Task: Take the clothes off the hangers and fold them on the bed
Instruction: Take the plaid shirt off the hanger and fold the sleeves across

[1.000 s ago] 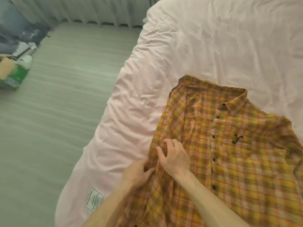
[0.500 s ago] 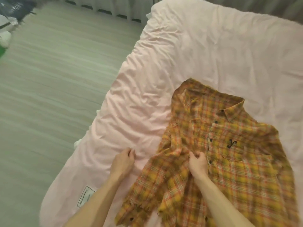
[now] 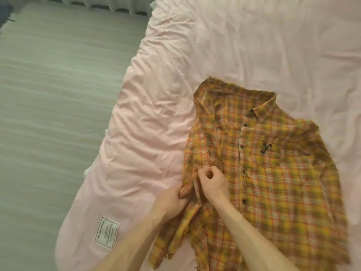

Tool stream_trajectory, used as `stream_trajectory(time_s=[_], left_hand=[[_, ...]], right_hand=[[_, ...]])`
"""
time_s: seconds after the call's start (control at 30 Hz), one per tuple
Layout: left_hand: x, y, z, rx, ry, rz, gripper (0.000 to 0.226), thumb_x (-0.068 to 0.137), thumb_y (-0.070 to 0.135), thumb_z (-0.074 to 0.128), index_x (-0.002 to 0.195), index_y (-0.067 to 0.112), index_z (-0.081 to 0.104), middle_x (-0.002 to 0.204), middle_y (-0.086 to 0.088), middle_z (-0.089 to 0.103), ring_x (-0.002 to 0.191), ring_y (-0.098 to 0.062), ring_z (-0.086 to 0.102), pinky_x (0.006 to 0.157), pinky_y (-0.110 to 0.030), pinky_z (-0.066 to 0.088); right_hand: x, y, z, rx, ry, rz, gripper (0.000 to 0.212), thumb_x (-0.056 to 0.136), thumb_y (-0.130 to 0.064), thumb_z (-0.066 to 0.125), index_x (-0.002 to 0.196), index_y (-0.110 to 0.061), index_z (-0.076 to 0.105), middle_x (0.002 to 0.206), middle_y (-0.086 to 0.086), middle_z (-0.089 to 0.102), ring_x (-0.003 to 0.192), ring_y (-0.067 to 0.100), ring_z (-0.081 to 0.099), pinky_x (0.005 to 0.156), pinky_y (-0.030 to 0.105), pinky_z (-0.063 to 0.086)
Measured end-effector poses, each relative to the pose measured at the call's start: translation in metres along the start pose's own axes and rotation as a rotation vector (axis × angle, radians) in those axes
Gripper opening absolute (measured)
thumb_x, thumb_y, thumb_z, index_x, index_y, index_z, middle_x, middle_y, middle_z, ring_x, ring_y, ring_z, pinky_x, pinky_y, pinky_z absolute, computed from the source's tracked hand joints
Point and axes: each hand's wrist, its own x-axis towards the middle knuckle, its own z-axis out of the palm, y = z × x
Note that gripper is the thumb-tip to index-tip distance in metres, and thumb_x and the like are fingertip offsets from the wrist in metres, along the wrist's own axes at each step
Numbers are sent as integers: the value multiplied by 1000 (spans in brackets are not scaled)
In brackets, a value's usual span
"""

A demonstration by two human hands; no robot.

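- As we look down on the bed, the plaid shirt lies flat on its pink cover, front side up and buttoned, with the collar pointing away from us.
- Our left hand grips a bunched fold of cloth at the shirt's edge on our left, with the fingers curled round it.
- Our right hand rests on the shirt just beside the left one, and its thumb and forefinger pinch a small ridge of the cloth.
- Both hands work close together over the same side of the shirt, where the cloth is gathered in along the body.
- Below the left hand a loose length of the shirt trails toward us and ends in a frayed edge.
- A black letter mark sits on the chest, to the right of the row of dark buttons.
- A white label is sewn on the cover near the bed's near corner.
- Grey-green floor runs along the left of the bed.
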Motion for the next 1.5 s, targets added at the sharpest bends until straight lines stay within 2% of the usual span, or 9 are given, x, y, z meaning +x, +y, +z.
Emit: stream_trajectory(time_s=[0.17,0.27,0.37,0.53,0.7,1.0,1.2,1.37,1.5], left_hand=[[4,-13,-27,-407,248,-156,27,88,39,54,96,20,71,92,4,72,96,-26,66,75,-34,47],[8,-32,-51,-264,310,-264,31,83,40,48,78,13,63,81,-7,70,91,-40,65,73,-42,48],[10,-42,-76,46,384,-398,17,89,28,47,94,17,59,99,-13,68,98,-39,63,79,-40,47],[42,-18,-107,297,433,-404,27,87,15,45,113,18,49,119,-10,58,106,-34,57,82,-41,45],[76,33,-105,294,352,-192,61,88,43,51,146,23,39,137,-12,53,126,-33,50,101,-45,44],[161,93,-89,58,244,-136,74,90,75,34,136,18,49,128,-7,63,115,-29,59,99,-44,47],[194,87,-88,-118,184,-182,57,97,60,45,126,10,48,124,-13,61,108,-30,58,84,-34,41],[201,81,-107,-69,199,-58,34,101,42,51,99,13,68,97,-5,68,101,-26,63,76,-29,38],[205,94,-139,-5,454,-31,27,99,40,54,98,17,68,90,-1,64,88,-22,60,74,-31,40]], right_hand=[[14,36,-50,436,305,292,37,102,-46,47,106,-11,57,96,4,61,81,19,55,72,36,46],[26,73,-81,81,282,382,46,102,-47,45,127,-9,53,114,11,64,98,30,60,78,39,47],[33,92,-92,-270,140,430,52,102,-47,43,140,-11,49,132,11,60,117,33,58,91,40,50],[43,98,-87,-392,107,458,43,100,-42,45,130,-14,54,103,3,59,90,25,57,81,37,53],[55,66,-78,-295,84,290,73,87,-40,59,150,-15,31,146,9,45,128,30,47,102,44,44],[149,-19,-77,-303,57,-81,95,85,-77,47,156,-20,20,158,5,35,144,28,32,115,50,32],[191,-28,-83,-90,75,-7,33,106,-42,33,109,-18,55,109,6,66,85,19,59,82,38,50],[179,18,-107,354,252,487,38,108,-30,36,134,-8,54,114,8,61,98,27,57,92,40,45],[179,32,-111,180,49,400,23,98,-40,58,106,-18,60,101,0,65,80,14,55,81,38,52]])
